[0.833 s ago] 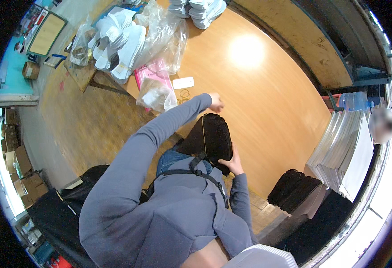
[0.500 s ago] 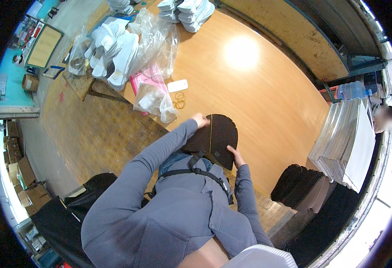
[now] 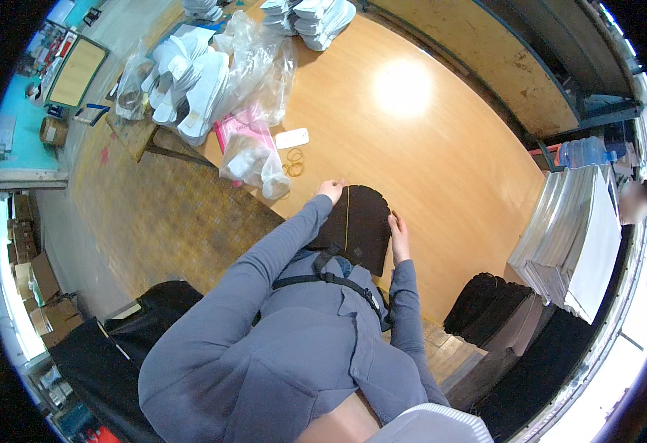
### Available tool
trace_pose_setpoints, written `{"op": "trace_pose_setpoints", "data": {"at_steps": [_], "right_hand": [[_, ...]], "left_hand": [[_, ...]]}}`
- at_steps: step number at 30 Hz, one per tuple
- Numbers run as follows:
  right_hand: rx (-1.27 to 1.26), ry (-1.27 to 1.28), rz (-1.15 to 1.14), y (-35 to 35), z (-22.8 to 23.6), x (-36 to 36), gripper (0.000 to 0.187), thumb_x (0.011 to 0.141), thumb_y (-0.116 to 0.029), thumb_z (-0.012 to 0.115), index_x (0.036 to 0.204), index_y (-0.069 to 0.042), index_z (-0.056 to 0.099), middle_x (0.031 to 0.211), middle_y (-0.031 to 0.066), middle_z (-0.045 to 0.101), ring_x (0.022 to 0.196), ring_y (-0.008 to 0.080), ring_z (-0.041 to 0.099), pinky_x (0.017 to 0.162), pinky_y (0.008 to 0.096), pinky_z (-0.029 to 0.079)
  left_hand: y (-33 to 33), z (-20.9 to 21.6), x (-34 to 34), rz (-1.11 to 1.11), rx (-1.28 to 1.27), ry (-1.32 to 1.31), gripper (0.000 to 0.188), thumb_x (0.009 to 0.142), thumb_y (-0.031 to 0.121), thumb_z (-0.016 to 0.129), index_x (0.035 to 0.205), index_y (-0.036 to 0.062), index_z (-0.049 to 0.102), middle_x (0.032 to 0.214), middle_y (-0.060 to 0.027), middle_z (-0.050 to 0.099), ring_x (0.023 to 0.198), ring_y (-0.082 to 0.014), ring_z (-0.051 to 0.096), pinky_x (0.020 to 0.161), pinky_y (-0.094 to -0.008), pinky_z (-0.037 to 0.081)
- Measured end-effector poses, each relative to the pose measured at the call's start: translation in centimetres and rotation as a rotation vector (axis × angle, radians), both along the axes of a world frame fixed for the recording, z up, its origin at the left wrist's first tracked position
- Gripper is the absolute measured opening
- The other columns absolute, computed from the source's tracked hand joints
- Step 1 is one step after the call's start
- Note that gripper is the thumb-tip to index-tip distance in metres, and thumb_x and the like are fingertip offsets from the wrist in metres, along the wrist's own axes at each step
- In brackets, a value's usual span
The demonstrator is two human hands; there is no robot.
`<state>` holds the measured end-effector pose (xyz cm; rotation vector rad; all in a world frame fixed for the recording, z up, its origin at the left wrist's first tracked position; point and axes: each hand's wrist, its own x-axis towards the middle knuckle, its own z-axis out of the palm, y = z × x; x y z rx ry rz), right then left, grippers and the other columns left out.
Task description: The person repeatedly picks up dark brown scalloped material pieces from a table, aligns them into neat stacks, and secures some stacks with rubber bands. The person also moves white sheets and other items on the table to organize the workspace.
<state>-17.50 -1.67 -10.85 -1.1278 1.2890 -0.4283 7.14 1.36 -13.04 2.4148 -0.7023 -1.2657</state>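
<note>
A stack of dark brown, round-topped cut pieces [image 3: 367, 221] lies at the table's near edge, against my body. A thin yellow rubber band [image 3: 347, 221] runs lengthwise over its top. My left hand [image 3: 331, 191] is closed at the stack's far left edge, fingertips near the band's far end. Along the right edge, my right hand [image 3: 399, 238] holds the stack's side, its fingers close together. The undersides of the stack and the fingers there are hidden.
Loose rubber bands [image 3: 294, 161], a white phone-like slab [image 3: 291, 139] and plastic bags [image 3: 253, 159] lie ahead on the left. White cut-piece stacks [image 3: 187, 77] stand farther back. To the right are a dark piece stack [image 3: 486, 306] and a tall pile of white sheets [image 3: 570, 236].
My right hand has shifted from the stack's top near corner outward and farther along its right edge. My left hand has moved slightly away from me. The stack has turned slightly.
</note>
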Motion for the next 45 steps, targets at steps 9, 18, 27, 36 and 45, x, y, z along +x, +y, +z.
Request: {"op": "trace_pose_setpoints", "data": {"at_steps": [9,18,27,36,45], "right_hand": [[0.028,0.053,0.210,-1.8,1.3,2.8,0.065,0.076,-0.013,0.067,0.132,-0.005,0.035,0.121,0.0133,0.051,0.109,0.0230,0.051,0.093,0.0326,0.040],[0.028,-0.013,0.272,-2.3,0.4,2.4,0.064,0.076,-0.015,0.066,0.131,-0.004,0.035,0.119,0.0153,0.053,0.109,0.0249,0.052,0.094,0.0327,0.039],[-0.066,0.168,0.383,-2.5,1.0,2.7,0.062,0.080,-0.015,0.063,0.132,-0.005,0.031,0.123,0.0167,0.050,0.113,0.0264,0.049,0.096,0.0338,0.037],[-0.128,0.134,0.262,-1.3,0.5,3.1,0.066,0.079,-0.019,0.064,0.134,-0.007,0.030,0.124,0.0169,0.049,0.113,0.0267,0.049,0.094,0.0331,0.039],[0.088,-0.111,0.018,-1.4,-0.8,1.8,0.062,0.087,-0.037,0.053,0.136,-0.009,0.028,0.130,0.0150,0.042,0.119,0.0244,0.041,0.099,0.0343,0.032]], "left_hand": [[-0.3,-0.8,0.4,0.324,-0.207,1.093,0.062,0.092,0.054,0.030,0.128,0.0062,0.044,0.114,-0.0106,0.060,0.116,-0.0192,0.047,0.093,-0.0320,0.039],[-4.1,0.4,-0.2,-0.306,-0.391,0.635,0.085,0.084,0.064,0.035,0.139,0.0042,0.011,0.113,-0.0105,0.060,0.121,-0.0187,0.043,0.106,-0.0297,0.021],[-3.7,-0.7,-0.5,-0.405,-0.471,0.463,0.075,0.084,0.061,0.041,0.132,0.0045,0.031,0.110,-0.0106,0.062,0.116,-0.0205,0.048,0.100,-0.0312,0.031],[-4.7,1.5,-0.3,-0.739,-0.546,0.027,0.034,0.083,0.034,0.056,0.103,0.0080,0.064,0.107,-0.0133,0.061,0.099,-0.0326,0.056,0.088,-0.0375,0.044],[-3.1,0.3,-1.6,-0.200,-0.613,0.214,0.034,0.083,0.024,0.058,0.109,0.0020,0.054,0.100,-0.0171,0.061,0.099,-0.0260,0.057,0.088,-0.0349,0.044]]}}
